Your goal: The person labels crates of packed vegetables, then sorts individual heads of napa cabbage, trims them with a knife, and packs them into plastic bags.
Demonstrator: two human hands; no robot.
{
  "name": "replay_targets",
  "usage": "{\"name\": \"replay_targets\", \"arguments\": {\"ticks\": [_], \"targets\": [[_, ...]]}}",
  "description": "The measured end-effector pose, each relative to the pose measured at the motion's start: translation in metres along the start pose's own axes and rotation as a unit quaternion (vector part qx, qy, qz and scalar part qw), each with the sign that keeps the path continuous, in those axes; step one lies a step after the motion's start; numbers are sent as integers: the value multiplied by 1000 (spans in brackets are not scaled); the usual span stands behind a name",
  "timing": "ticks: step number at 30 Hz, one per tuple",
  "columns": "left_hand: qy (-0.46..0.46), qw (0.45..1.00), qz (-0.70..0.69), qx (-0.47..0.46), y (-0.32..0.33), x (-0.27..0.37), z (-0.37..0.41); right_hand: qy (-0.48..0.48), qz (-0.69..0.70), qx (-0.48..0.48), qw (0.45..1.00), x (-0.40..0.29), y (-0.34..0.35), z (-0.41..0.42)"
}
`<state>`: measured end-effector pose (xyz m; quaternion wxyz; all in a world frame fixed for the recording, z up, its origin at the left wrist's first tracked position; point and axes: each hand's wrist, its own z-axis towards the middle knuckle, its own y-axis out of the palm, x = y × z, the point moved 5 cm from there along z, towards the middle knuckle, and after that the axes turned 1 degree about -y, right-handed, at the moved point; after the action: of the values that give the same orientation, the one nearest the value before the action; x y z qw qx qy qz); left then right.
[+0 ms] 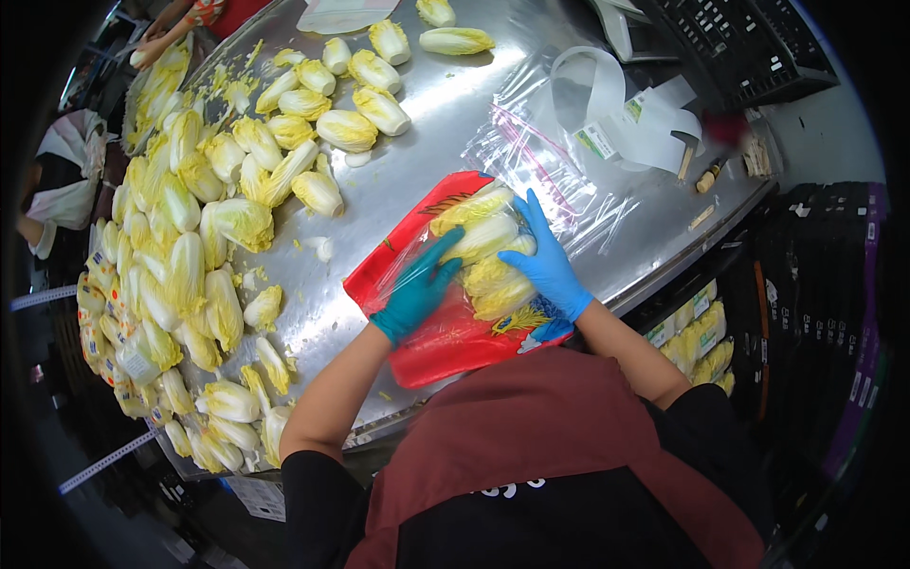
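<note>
Several small yellow-white napa cabbages point(490, 238) lie side by side in a clear plastic bag point(407, 264) in front of me. Under the bag is a bright red patterned cloth or sheet point(434, 359) on the metal table. My left hand point(416, 295), in a green glove, presses against the left side of the bagged cabbages, its thumb and fingers over them. On the right side my right hand point(551, 259), in a blue glove, holds them with thumb and fingers spread. Whether the film passes over or under the left glove is hard to tell.
A large heap of napa cabbages point(188, 213) covers the table's left side. Flat clear zip bags point(526, 156) and a strip of white labels point(597, 85) lie to the right. A black crate point(739, 50) stands at far right. Another person's arm point(160, 43) is at upper left.
</note>
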<state>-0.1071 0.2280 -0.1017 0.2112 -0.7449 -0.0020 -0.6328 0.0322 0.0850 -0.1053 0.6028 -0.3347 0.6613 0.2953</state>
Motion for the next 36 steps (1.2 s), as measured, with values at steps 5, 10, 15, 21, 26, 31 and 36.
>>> {"name": "replay_targets", "arguments": {"ticks": [5,10,15,21,26,31,36], "targets": [[87,970,222,-57,4,13,11,24,41,16,999,13,-7,3],[-12,986,127,-105,16,13,18,43,-2,-7,999,5,-5,3],[40,975,188,-108,22,-6,21,2,-93,14,996,9,-4,4],[84,985,139,-62,-9,12,8,-118,-413,53,901,-29,4,1],[-187,981,-37,-23,-99,-14,-54,-230,-522,-105,814,-55,59,-23],[-78,954,27,289,-154,59,-51,-249,-562,-127,779,-31,79,-25],[23,997,58,42,-63,80,22,-271,-379,-166,869,-68,77,-49]]}}
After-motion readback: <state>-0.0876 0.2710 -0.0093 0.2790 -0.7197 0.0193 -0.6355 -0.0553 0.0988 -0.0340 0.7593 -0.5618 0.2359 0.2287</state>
